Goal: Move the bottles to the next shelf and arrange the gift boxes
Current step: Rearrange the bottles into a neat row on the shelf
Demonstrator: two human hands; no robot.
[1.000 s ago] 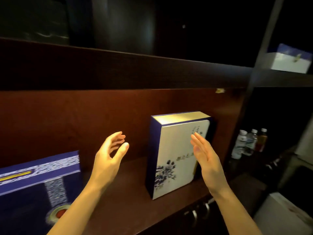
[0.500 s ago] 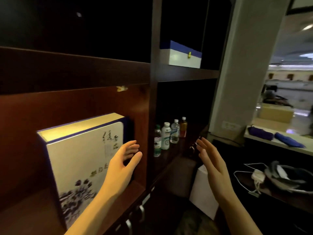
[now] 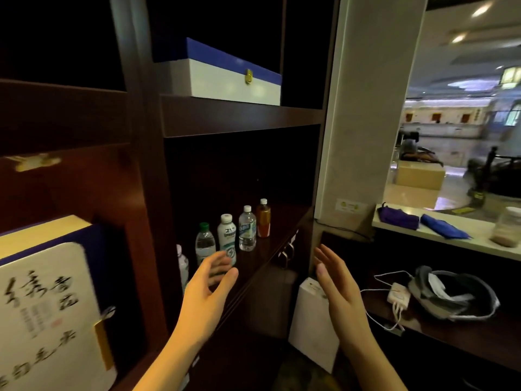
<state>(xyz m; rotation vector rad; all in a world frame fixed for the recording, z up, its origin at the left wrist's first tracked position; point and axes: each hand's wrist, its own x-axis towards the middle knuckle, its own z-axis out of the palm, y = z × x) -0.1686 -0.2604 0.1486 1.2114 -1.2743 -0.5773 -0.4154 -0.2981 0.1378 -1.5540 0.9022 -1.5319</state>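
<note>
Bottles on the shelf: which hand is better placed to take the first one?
Probably the left hand: it is open and empty right in front of the row of bottles. The right hand, also open, hangs beyond the shelf edge.

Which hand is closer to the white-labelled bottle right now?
Left. The left hand hovers open just in front of the white-labelled bottle; the right hand is open too, off beyond the shelf edge.
</note>
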